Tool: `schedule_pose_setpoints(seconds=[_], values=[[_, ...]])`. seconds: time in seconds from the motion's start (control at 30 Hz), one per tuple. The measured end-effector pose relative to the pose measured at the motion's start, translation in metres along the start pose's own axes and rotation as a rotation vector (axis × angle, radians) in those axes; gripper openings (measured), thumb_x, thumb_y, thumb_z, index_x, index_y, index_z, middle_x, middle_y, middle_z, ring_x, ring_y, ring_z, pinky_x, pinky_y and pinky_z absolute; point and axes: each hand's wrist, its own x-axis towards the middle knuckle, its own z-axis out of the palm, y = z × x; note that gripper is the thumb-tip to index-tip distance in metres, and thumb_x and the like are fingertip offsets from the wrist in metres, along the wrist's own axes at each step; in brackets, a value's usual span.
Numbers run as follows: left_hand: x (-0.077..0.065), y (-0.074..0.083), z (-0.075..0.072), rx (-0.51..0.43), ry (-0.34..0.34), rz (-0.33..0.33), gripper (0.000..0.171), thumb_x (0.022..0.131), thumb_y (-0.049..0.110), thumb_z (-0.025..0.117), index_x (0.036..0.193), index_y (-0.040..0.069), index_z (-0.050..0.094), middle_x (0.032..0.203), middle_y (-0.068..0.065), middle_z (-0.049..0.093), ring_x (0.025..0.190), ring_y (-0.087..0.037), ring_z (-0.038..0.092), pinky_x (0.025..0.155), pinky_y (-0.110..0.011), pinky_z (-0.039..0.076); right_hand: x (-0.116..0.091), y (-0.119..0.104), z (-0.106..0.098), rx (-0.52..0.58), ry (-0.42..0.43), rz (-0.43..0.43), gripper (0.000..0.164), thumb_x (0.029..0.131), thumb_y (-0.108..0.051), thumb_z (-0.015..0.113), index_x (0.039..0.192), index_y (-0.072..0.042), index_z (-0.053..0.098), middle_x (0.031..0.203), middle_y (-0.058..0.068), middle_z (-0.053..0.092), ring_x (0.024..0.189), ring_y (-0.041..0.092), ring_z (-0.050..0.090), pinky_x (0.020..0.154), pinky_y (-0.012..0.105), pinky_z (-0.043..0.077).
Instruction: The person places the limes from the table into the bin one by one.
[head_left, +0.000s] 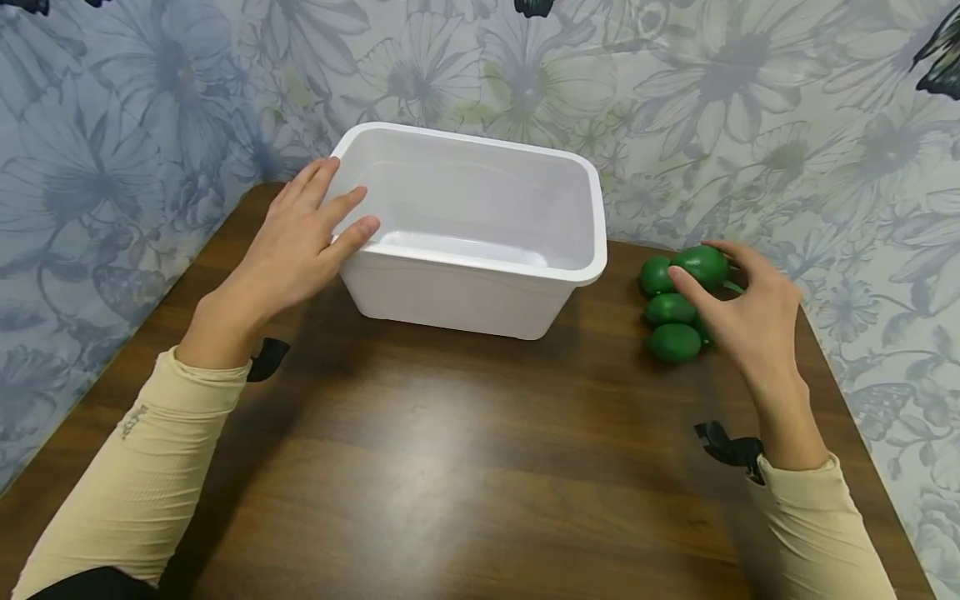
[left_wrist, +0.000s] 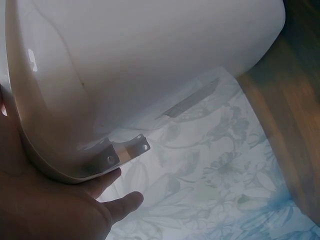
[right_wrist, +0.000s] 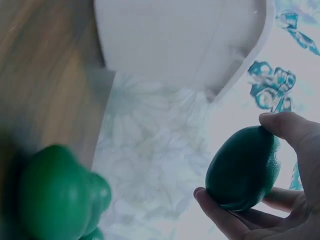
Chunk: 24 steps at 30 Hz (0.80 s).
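The right hand (head_left: 753, 317) pinched one green ovoid (head_left: 701, 267) beside others (head_left: 675, 342) near the far right corner of the surface (head_left: 480, 467); the left hand (head_left: 300, 223), fingers (head_left: 345, 207) spread, touched the white tub (head_left: 457, 292).

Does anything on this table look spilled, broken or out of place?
Nothing stands out. The white tub stands upright on the wooden table, with no visible crack or spill; the green ovals lie bunched beside it, and the right hand holds another above them. The left hand touches the tub.
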Motion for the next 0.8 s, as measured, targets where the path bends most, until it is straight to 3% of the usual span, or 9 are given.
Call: schedule_pose_setpoints(seconds=[0.2, 0.5, 0.8], values=[[0.000, -0.001, 0.001, 0.001, 0.009, -0.005, 0.081, 0.108, 0.066, 0.035, 0.158, 0.004, 0.047, 0.173, -0.026, 0.020, 0.163, -0.042, 0.010, 0.128, -0.065, 0.010, 0.012, -0.022, 0.013, 0.071, -0.032, -0.077, 0.047, 0.089, -0.035, 0.086, 0.131, -0.017, 0.075, 0.110, 0.006, 0.077, 0.088, -0.011, 0.065, 0.082, 0.006, 0.051], [0.002, 0.000, 0.000, -0.017, -0.006, -0.023, 0.080, 0.108, 0.067, 0.036, 0.159, 0.006, 0.047, 0.175, -0.022, 0.016, 0.164, -0.039, 0.006, 0.127, -0.069, 0.010, 0.026, -0.048, 0.035, 0.141, -0.044, -0.249, 0.054, 0.088, -0.028, 0.086, 0.135, -0.008, 0.069, 0.118, 0.001, 0.075, 0.096, -0.005, 0.066, 0.086, 0.008, 0.053], [0.002, 0.001, 0.002, -0.026, 0.006, -0.018, 0.078, 0.108, 0.065, 0.038, 0.157, 0.006, 0.048, 0.174, -0.024, 0.017, 0.164, -0.039, 0.006, 0.128, -0.067, 0.011, 0.034, -0.068, 0.051, 0.193, -0.052, -0.328, 0.055, 0.086, -0.027, 0.088, 0.134, -0.009, 0.069, 0.123, -0.001, 0.075, 0.101, 0.000, 0.067, 0.085, 0.011, 0.055]])
